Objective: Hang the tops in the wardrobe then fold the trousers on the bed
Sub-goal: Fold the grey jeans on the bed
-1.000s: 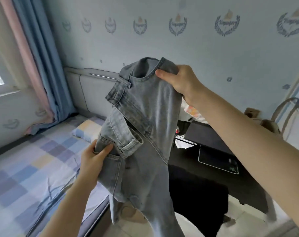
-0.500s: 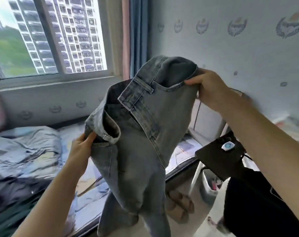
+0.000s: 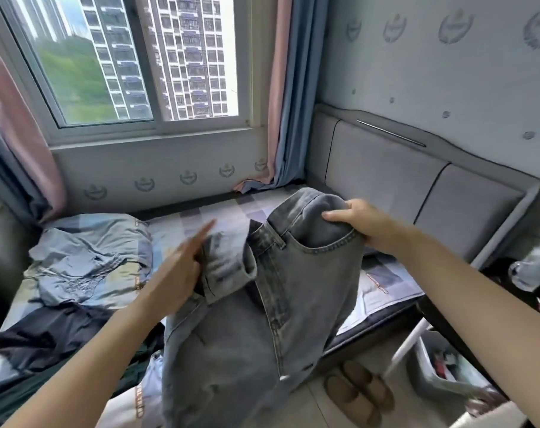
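Over the near edge of the bed (image 3: 201, 220), we hold the grey jeans (image 3: 262, 319) up by the waistband. Our right hand (image 3: 364, 225) clamps the raised end of the waistband, thumb on top. Our left hand (image 3: 176, 273) pinches the other, folded-over end with its thumb, forefinger stretched out straight. The legs hang down towards the floor beside a pair of slippers (image 3: 358, 390). Crumpled clothes (image 3: 77, 264) lie on the bed at our left.
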Available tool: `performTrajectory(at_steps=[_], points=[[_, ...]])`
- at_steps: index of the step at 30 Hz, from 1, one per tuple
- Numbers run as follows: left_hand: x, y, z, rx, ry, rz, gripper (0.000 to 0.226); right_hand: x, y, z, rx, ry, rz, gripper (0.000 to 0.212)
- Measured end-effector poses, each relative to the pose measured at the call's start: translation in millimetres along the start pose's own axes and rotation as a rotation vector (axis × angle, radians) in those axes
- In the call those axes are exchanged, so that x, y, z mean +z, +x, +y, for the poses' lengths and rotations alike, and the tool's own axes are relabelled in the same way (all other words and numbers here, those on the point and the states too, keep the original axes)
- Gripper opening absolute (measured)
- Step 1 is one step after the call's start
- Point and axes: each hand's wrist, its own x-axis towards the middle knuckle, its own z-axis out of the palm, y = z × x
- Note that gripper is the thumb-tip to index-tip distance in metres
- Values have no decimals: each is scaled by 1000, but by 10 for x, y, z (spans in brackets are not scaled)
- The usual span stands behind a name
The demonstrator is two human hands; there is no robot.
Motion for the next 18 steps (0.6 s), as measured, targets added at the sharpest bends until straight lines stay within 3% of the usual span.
performTrajectory(at_steps=[3,5,7,8,10,12,15,18], points=[[-18,92,-239,244,406,-245,79,127,317,9,63,16,61,7],[3,115,-390,294,526,-320,58,179,452,6,104,50,85,5],[43,151,-609,183,534,-371,45,247,612,1,140,137,102,11],[65,152,-720,73,538,-393,56,276,668,-8,144,179,104,14],[138,139,-967,-81,624,-448,99,344,790,-5,151,262,101,17],[243,139,-1100,-171,745,-473,121,388,884,13,170,327,89,18],[396,201,-1202,-302,702,-382,117,378,1042,48,187,356,50,21],[417,306,-1385,-357,354,-221,92,258,1237,67,110,356,11,23]])
